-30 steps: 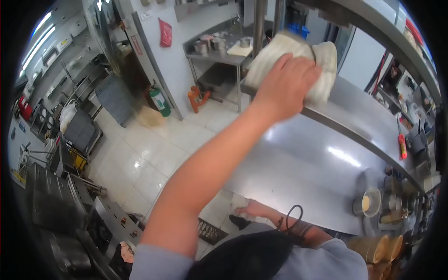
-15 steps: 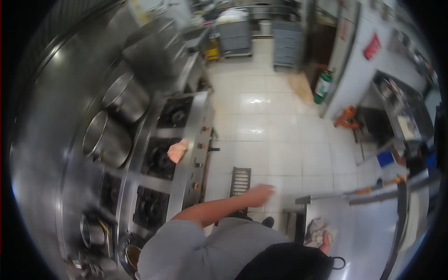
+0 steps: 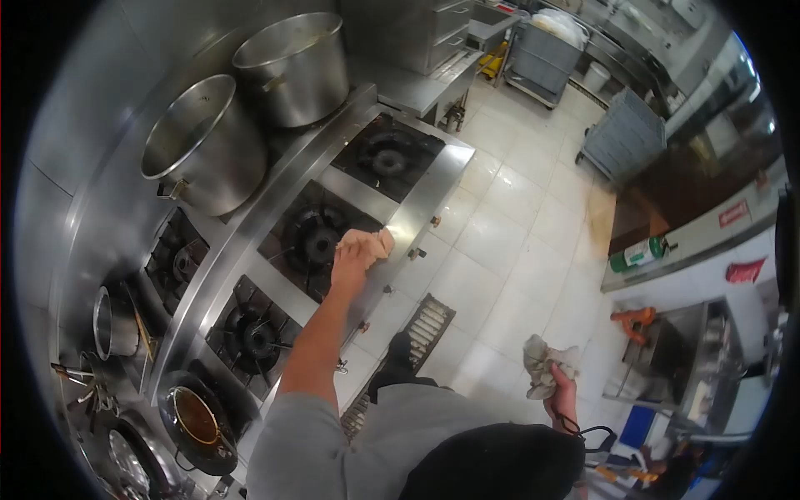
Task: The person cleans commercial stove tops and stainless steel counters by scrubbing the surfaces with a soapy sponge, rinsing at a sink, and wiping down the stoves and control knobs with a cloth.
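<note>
My left hand reaches over the stove, its fingers closed on a crumpled orange-pink cloth. That cloth lies at the front edge of the middle burner, partly covered by my fingers. On the other side, my right hand grips a bunched grey-white cloth in the air above the tiled floor. A dark cord loops around the right wrist.
Two large steel pots stand behind the burners. A wok holding brown liquid sits at lower left. A floor drain grate runs beside the stove. Grey carts stand farther back, and a green cylinder is at right.
My left hand has moved from above the floor onto the orange-pink cloth and closed on it. My right hand has lifted the grey-white cloth off the metal counter. The view has turned toward the stove.
</note>
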A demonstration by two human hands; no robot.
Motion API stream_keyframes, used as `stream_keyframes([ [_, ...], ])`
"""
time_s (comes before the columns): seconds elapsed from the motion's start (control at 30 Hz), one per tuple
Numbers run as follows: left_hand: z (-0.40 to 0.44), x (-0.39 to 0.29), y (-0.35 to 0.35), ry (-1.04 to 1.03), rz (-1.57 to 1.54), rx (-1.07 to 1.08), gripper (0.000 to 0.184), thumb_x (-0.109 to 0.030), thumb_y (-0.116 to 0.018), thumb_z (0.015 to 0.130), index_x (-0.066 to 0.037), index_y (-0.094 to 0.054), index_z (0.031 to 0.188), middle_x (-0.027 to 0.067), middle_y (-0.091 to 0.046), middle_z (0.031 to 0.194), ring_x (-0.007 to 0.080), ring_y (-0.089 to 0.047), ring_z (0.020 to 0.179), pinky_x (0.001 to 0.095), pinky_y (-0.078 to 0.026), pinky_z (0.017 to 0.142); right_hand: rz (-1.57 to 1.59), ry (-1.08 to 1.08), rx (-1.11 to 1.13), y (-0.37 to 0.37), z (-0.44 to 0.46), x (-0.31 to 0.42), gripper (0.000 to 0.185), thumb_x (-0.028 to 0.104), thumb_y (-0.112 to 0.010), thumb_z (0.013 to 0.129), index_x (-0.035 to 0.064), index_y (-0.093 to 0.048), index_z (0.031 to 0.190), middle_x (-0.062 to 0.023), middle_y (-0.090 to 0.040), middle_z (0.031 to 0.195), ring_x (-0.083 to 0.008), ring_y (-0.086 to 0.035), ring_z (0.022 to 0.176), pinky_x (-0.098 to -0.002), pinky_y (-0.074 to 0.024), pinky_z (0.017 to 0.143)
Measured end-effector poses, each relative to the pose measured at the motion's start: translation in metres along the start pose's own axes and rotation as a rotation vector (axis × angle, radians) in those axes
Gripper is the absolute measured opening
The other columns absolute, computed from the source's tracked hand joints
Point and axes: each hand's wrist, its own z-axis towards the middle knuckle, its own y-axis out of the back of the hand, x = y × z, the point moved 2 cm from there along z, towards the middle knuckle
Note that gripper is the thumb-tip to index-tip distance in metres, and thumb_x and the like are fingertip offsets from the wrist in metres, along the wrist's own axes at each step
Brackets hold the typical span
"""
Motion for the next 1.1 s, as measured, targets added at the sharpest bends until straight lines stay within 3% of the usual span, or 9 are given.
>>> stream_keyframes([
  [0.23, 0.045, -0.011, 0.028, 0.2, -0.077, 0.119, 0.054, -0.013, -0.068, 0.078, -0.008, -0.058, 0.13, 0.014, -0.059, 0.121, 0.0336, -0.05, 0.116, 0.0449, -0.037, 0.102, -0.188, -0.157, 0.17, -0.066, 0.117, 0.032, 0.048, 0.014, -0.065, 0.091, 0.0017, -0.05, 0.135, -0.0107, -0.06, 0.123, -0.0227, -0.062, 0.108, -0.0365, -0.0538, 0.082],
  [0.33, 0.025, -0.035, 0.054, 0.308, -0.162, -0.184, 0.045, -0.015, -0.073, 0.075, -0.007, -0.064, 0.118, 0.0149, -0.058, 0.112, 0.033, -0.052, 0.107, 0.0442, -0.039, 0.096, -0.349, -0.214, 0.298, -0.083, 0.191, 0.036, 0.041, 0.015, -0.064, 0.092, -0.0002, -0.055, 0.129, -0.0103, -0.064, 0.117, -0.0212, -0.065, 0.101, -0.0343, -0.0535, 0.082],
  [0.53, -0.102, -0.132, 0.066, 0.88, -0.386, -0.358, 0.023, -0.008, -0.076, 0.076, -0.001, -0.064, 0.094, 0.0145, -0.061, 0.098, 0.0326, -0.062, 0.09, 0.0415, -0.052, 0.079, -0.725, -0.361, 0.789, -0.165, 0.337, 0.033, 0.035, 0.02, -0.066, 0.094, 0.0, -0.059, 0.121, -0.0059, -0.066, 0.107, -0.0168, -0.064, 0.092, -0.0318, -0.0524, 0.078],
  [0.57, -0.113, -0.163, 0.089, 1.354, -0.737, -0.224, 0.022, -0.006, -0.073, 0.078, 0.0, -0.062, 0.097, 0.0126, -0.067, 0.092, 0.0269, -0.068, 0.084, 0.0389, -0.055, 0.073, -0.762, -0.37, 0.86, -0.18, 0.351, 0.033, 0.035, 0.02, -0.066, 0.094, 0.0, -0.059, 0.121, -0.0059, -0.066, 0.107, -0.0168, -0.064, 0.092, -0.0318, -0.0524, 0.078],
  [0.6, -0.138, -0.186, 0.073, 1.403, -0.85, -0.373, 0.023, -0.006, -0.071, 0.08, 0.001, -0.061, 0.099, 0.0124, -0.068, 0.091, 0.0249, -0.069, 0.083, 0.0374, -0.056, 0.071, -0.829, -0.398, 0.925, -0.198, 0.359, 0.028, 0.036, 0.022, -0.067, 0.093, 0.0002, -0.06, 0.121, -0.0055, -0.067, 0.106, -0.0155, -0.065, 0.091, -0.0311, -0.0523, 0.077],
  [0.8, -0.151, -0.328, 0.083, 1.702, -1.138, -0.98, 0.031, -0.018, -0.064, 0.089, 0.001, -0.055, 0.111, 0.0163, -0.069, 0.095, 0.0264, -0.07, 0.084, 0.0378, -0.057, 0.071, -0.89, -0.725, 1.522, -0.248, 0.263, -0.055, 0.041, 0.017, -0.065, 0.096, 0.0059, -0.054, 0.134, -0.006, -0.065, 0.119, -0.0182, -0.064, 0.105, -0.0328, -0.0511, 0.088],
  [0.83, -0.129, -0.344, 0.118, 1.873, -0.806, -0.666, 0.041, -0.025, -0.066, 0.089, 0.001, -0.053, 0.118, 0.0179, -0.067, 0.098, 0.0291, -0.068, 0.086, 0.0406, -0.056, 0.073, -0.927, -0.864, 1.536, -0.243, 0.238, -0.061, 0.043, 0.015, -0.063, 0.096, 0.0061, -0.052, 0.137, -0.0069, -0.064, 0.123, -0.0197, -0.063, 0.109, -0.0339, -0.051, 0.091],
  [0.97, -0.11, -0.41, 0.098, 1.691, -0.827, -0.851, 0.066, -0.032, -0.075, 0.083, 0.002, -0.046, 0.131, 0.022, -0.061, 0.113, 0.034, -0.063, 0.104, 0.0427, -0.051, 0.088, -0.875, -1.547, 1.765, -0.219, 0.168, -0.044, 0.063, 0.05, -0.039, 0.105, 0.0116, -0.03, 0.153, -0.0092, -0.045, 0.149, -0.0259, -0.046, 0.136, -0.044, -0.0371, 0.112],
  [1.1, -0.132, -0.473, 0.107, 1.707, -0.821, -0.818, 0.079, -0.033, -0.079, 0.077, 0.002, -0.041, 0.137, 0.0239, -0.056, 0.122, 0.0364, -0.057, 0.116, 0.0428, -0.046, 0.097, -0.989, -1.605, 1.908, -0.185, 0.133, -0.025, 0.07, 0.059, -0.028, 0.103, 0.0146, -0.02, 0.156, -0.0081, -0.033, 0.156, -0.0271, -0.034, 0.144, -0.0481, -0.0279, 0.117],
])
